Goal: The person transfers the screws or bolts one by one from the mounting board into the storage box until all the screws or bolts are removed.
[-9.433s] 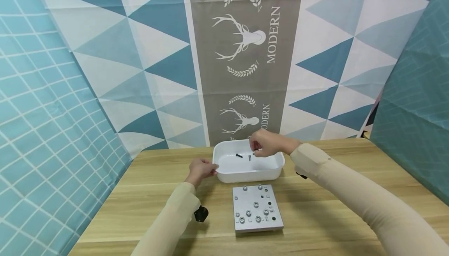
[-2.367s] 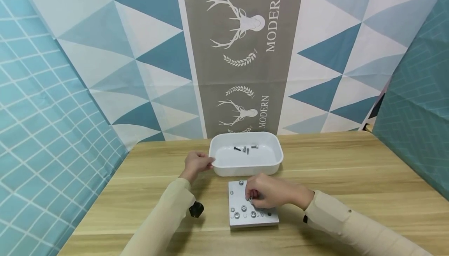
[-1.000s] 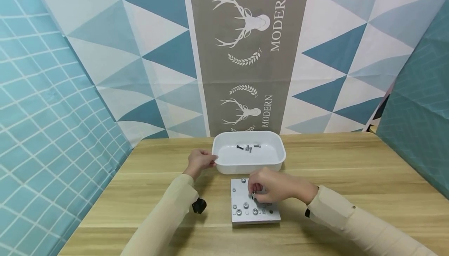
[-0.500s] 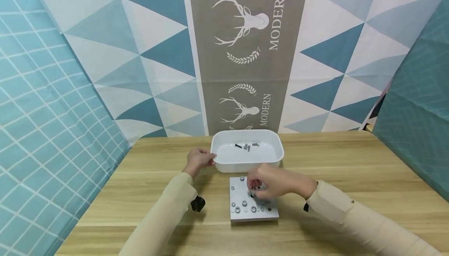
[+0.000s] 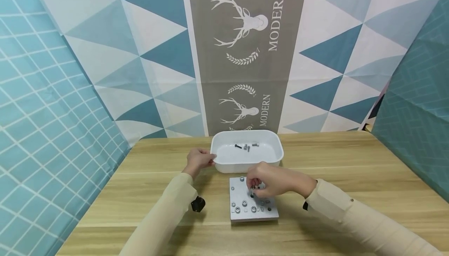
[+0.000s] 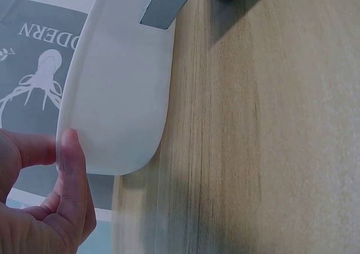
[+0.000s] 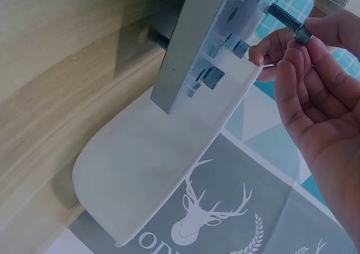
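My right hand (image 5: 268, 180) pinches a socket-head bolt (image 7: 287, 20) by its head, between thumb and fingertips. The bolt's threads are exposed, its tip close above a dark hole in the metal plate (image 5: 240, 193); whether it touches cannot be told. Other bolts (image 5: 244, 203) stand head up in the plate, and the hand covers part of its far right side. My left hand (image 5: 200, 160) pinches the near left rim of the white tray (image 5: 231, 168) with thumb and fingers. Inside the tray lie several loose screws (image 5: 245, 147), one of them black.
A wooden table (image 5: 322, 162) carries plate and tray, the plate just in front of the tray. A patterned curtain (image 5: 242, 53) hangs behind the table, with a blue checked one (image 5: 52, 131) at the left. Bolt ends poke out beneath the plate.
My right hand went from the tray to the plate and drew a bolt up, baring a dark hole. More screws show in the tray than at first. My left hand keeps its grip.
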The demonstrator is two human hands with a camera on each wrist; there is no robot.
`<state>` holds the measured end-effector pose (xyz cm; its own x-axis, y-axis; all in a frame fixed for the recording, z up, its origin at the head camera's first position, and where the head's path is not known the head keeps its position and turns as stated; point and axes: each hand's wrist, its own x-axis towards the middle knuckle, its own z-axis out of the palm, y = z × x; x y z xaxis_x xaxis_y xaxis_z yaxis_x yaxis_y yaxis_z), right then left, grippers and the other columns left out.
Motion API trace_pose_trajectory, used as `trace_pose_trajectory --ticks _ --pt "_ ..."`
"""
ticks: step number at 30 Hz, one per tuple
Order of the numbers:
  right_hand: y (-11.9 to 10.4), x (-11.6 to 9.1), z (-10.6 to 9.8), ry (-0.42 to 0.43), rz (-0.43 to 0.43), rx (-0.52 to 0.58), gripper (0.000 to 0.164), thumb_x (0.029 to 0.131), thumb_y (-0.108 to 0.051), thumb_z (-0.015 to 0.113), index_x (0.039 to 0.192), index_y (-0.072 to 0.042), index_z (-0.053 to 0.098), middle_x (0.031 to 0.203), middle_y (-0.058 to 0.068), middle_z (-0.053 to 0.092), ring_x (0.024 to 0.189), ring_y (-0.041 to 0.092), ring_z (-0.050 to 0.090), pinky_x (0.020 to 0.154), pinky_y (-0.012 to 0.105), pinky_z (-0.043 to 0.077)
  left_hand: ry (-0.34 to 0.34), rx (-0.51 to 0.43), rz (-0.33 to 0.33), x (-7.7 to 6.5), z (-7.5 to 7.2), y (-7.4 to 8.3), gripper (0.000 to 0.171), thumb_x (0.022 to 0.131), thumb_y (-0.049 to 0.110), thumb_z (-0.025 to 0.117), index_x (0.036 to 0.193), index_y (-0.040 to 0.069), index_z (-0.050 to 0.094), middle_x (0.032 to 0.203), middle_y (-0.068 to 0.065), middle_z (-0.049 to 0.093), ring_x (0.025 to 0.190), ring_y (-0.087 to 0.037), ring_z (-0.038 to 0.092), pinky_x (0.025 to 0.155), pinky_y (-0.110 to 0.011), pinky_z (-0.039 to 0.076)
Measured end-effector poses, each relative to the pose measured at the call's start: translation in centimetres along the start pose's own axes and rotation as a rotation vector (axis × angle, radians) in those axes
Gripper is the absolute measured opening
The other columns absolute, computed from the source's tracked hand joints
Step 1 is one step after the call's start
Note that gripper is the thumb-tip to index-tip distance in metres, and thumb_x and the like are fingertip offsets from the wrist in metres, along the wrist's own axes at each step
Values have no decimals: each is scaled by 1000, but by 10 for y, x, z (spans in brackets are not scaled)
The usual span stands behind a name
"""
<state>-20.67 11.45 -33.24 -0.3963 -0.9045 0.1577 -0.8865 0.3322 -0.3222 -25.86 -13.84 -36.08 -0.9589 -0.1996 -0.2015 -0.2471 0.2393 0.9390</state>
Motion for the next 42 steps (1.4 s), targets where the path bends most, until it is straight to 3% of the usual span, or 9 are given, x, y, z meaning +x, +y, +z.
trace_pose_trajectory --ticks 3,10,15,18,32,38,42 --pt "0 0 -2 -1 11 7 6 80 -7 68 85 -10 68 76 -3 61 69 9 57 60 8 48 5 3 2 0 0 0 17 84 3 69 96 -8 61 82 -8 57 56 -5 62 64 -21 62" --pt "0 -2 -7 -2 50 18 7 81 -7 68 87 -9 68 79 -5 61 70 8 57 62 11 50 13 16 -1 1 2 -1 17 84 4 69 95 -7 62 81 -7 58 55 -6 62 75 -30 64" --pt "4 -3 -8 34 14 3 6 79 -5 68 84 -8 68 75 -3 61 68 8 56 61 15 53 17 16 -8 3 3 -2 18 84 4 70 96 -7 62 77 -7 58 53 -5 61 64 -22 63" --pt "7 -4 -10 54 -10 -11 6 79 -4 67 83 -8 67 75 -2 61 68 7 55 60 12 50 24 13 -16 3 3 -2 18 84 4 70 96 -6 62 78 -7 58 53 -5 60 60 -19 61" --pt "15 -1 -21 63 20 -16 6 79 -2 66 83 -6 68 76 -2 62 68 8 56 60 14 52 24 19 -17 2 4 -1 18 84 5 70 96 -6 62 80 -8 58 55 -5 61 67 -24 63" --pt "20 4 -28 67 28 -31 7 79 -3 67 82 -9 68 75 -3 62 68 12 58 60 15 51 24 24 -18 0 4 1 18 85 5 70 97 -6 63 79 -7 59 56 -6 61 61 -19 61" --pt "21 7 -34 82 37 -50 7 78 -3 68 82 -9 68 75 -2 64 67 7 55 60 14 50 27 22 -12 1 4 -1 18 84 4 69 96 -6 62 76 -7 59 55 -6 61 60 -19 61"
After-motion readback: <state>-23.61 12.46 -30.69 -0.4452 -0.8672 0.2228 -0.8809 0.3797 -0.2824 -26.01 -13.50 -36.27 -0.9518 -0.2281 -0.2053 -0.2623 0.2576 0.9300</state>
